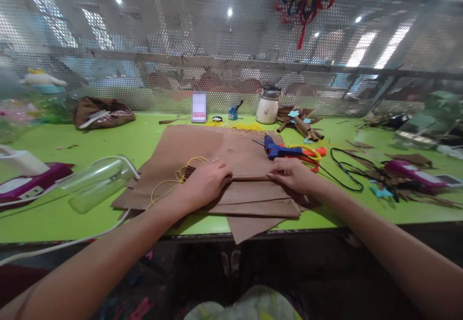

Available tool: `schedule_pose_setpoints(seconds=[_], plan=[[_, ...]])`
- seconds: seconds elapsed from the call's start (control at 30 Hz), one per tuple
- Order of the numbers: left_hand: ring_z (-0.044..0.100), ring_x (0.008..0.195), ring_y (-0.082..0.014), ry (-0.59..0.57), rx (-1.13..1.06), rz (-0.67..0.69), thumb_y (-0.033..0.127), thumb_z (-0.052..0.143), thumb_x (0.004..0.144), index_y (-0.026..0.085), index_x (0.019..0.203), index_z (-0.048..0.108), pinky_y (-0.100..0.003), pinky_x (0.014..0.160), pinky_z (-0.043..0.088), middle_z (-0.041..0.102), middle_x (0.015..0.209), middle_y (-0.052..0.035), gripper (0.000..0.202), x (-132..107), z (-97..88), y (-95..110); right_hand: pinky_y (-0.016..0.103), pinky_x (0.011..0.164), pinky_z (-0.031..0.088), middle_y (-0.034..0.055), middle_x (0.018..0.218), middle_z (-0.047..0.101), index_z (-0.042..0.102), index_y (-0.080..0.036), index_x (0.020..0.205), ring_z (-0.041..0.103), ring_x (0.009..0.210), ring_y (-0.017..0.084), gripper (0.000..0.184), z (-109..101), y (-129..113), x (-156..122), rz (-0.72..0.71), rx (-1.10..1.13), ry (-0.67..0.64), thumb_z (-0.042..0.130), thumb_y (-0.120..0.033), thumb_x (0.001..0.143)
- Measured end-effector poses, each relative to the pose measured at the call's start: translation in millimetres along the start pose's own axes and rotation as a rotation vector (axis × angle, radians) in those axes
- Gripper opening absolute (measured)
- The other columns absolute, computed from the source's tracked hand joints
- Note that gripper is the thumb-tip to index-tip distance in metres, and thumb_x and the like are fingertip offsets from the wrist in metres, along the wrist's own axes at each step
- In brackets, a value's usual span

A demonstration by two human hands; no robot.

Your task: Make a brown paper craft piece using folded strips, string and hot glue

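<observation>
A narrow roll of brown paper (249, 178) stretches between my two hands, low over a stack of brown paper sheets (195, 141). My left hand (211, 180) is closed around its left end, fingers curled. At the other end, my right hand (291, 173) pinches the roll between thumb and fingertips. Loops of thin yellow cord (162, 185) lie on the paper beside my left hand, near a dark ribbed piece partly hidden by it. Just beyond my right hand rests a blue glue gun (278, 147), with orange-handled scissors (318, 152) against it.
On the green table (97, 141) stand a phone (199, 106), a small blue bottle (233, 113) and a white jug (267, 107). Rolled paper pieces (302, 124) lie at the back. A clear bottle (101, 185) and white cable are left; a black cable (343, 168) and purple power strip (415, 173) right.
</observation>
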State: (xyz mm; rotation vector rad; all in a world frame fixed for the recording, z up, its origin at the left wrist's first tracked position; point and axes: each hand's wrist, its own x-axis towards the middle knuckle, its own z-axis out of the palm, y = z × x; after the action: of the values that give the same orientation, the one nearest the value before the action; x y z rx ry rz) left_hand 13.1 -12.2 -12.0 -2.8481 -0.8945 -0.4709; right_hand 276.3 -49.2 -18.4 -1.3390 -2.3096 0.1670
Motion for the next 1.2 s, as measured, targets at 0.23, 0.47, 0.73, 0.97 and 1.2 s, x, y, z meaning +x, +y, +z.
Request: schedule_pose_setpoints(seconds=[0.23,0.47,0.73,0.97,1.2], plan=[[0.055,0.077,-0.0162,-0.033,-0.006,-0.049,0.029,0.040,0.090,0.016,0.083,0.068,-0.029,0.071,0.041,0.059,0.083,-0.0068,0.031,3.6,-1.5,-3.1,0.026,0.061,0.042,0.0035,0.072,0.061,0.065,-0.017,0.080,0.054,0.066,0.014,0.010,6.9,0.7,-0.9,0.085,0.058,0.117,0.057,-0.024,0.079],[0.055,0.072,-0.0157,-0.042,0.024,-0.079,0.033,0.039,0.090,0.016,0.079,0.068,-0.028,0.067,0.041,0.059,0.081,-0.0067,0.036,3.0,-2.1,-3.1,0.030,0.069,0.043,0.0067,0.077,0.057,0.063,-0.017,0.071,0.051,0.078,0.018,0.021,8.9,3.6,-3.7,-0.114,-0.066,0.154,0.049,-0.023,0.085],[0.055,0.077,-0.0167,0.052,0.062,-0.043,0.026,0.041,0.089,0.016,0.096,0.061,-0.028,0.069,0.042,0.060,0.088,-0.0062,0.023,0.1,-1.3,1.3,0.030,0.070,0.046,0.0081,0.085,0.059,0.066,-0.017,0.085,0.054,0.080,0.018,0.015,5.0,2.2,-7.9,-0.077,-0.037,0.080,0.055,-0.027,0.083],[0.053,0.071,-0.0158,0.018,0.105,0.007,0.026,0.040,0.089,0.015,0.079,0.063,-0.028,0.064,0.041,0.057,0.083,-0.0068,0.027,2.0,0.4,-0.6,0.030,0.067,0.043,0.0080,0.077,0.058,0.065,-0.016,0.074,0.051,0.077,0.019,0.022,5.5,4.3,-1.3,-0.097,-0.124,0.054,0.049,-0.027,0.086],[0.052,0.073,-0.0154,0.006,0.044,0.002,0.027,0.042,0.088,0.015,0.083,0.063,-0.029,0.067,0.041,0.056,0.086,-0.0066,0.025,2.9,4.6,-5.9,0.033,0.071,0.042,0.0082,0.077,0.055,0.063,-0.017,0.071,0.046,0.081,0.020,0.026,9.5,3.0,-2.2,-0.075,-0.203,0.073,0.045,-0.026,0.088]])
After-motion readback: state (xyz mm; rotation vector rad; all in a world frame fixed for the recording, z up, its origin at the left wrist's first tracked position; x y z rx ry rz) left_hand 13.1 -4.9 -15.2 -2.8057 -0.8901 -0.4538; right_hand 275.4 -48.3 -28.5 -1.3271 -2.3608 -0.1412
